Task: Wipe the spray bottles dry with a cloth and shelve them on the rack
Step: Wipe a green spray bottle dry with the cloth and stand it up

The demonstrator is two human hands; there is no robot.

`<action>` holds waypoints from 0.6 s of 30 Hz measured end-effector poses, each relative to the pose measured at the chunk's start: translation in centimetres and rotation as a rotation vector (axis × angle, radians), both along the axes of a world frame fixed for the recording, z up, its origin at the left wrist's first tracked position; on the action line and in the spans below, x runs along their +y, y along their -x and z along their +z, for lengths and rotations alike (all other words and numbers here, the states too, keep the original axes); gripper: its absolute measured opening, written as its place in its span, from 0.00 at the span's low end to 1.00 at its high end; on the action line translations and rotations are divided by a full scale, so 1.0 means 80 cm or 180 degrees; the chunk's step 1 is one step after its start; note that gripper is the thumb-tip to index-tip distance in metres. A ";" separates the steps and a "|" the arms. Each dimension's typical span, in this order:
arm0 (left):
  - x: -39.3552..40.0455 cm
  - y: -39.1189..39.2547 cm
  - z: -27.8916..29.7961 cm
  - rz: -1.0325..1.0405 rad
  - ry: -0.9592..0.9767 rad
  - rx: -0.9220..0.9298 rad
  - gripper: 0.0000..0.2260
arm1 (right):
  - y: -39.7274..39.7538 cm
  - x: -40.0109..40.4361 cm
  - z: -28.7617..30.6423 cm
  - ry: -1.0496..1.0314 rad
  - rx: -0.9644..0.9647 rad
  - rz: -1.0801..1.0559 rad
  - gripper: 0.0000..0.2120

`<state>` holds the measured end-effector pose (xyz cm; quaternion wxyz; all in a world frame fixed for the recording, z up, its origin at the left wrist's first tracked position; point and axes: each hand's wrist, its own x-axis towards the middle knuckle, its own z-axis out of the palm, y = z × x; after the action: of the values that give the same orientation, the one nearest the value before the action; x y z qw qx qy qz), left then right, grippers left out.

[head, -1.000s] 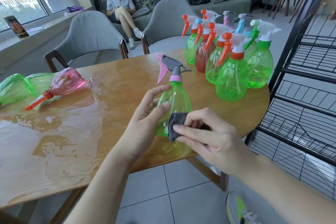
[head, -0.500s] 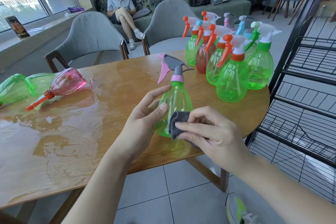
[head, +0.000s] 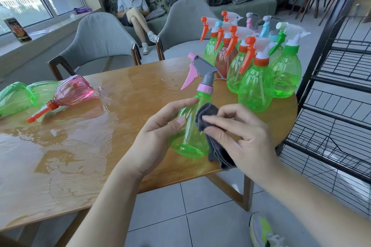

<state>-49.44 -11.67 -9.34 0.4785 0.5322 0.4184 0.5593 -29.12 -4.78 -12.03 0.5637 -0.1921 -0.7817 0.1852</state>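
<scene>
A translucent green plastic spray bottle with pink trigger is held upright above the near table edge, steadied by the left hand, fingers curled round its body, so the right hand, pinching a folded grey cloth, can rub its right flank. The black wire rack at right holds no bottle.

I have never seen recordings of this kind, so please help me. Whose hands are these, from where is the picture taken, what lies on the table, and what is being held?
There is no machine here. A person wears a camera on the head, so you look down at their own two hands. The left hand holds a green spray bottle with a pink trigger. The right hand presses a grey cloth against it to dry it. On the wet wooden table a group of upright bottles stands at the far right, and a pink bottle lies on its side at the left beside green ones. The black wire rack stands on the right.
</scene>
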 end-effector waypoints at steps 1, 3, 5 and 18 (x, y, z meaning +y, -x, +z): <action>-0.001 -0.001 0.001 -0.0007 0.0007 0.0012 0.17 | 0.000 0.001 0.001 -0.0018 -0.0005 -0.0001 0.11; -0.001 -0.002 0.003 -0.0023 0.0003 0.0045 0.17 | -0.001 0.004 0.007 0.0080 0.0032 -0.0056 0.11; -0.001 -0.003 0.004 -0.0036 0.0008 0.0018 0.17 | -0.001 0.007 0.014 0.0232 0.0083 -0.0106 0.11; 0.006 -0.014 -0.001 0.0813 0.0062 0.0154 0.15 | 0.003 -0.013 -0.014 -0.0918 -0.0886 0.0230 0.07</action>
<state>-48.35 -11.21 -9.38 0.3983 0.4832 0.4995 0.5986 -29.39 -5.83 -13.16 0.4649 -0.1050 -0.8769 0.0631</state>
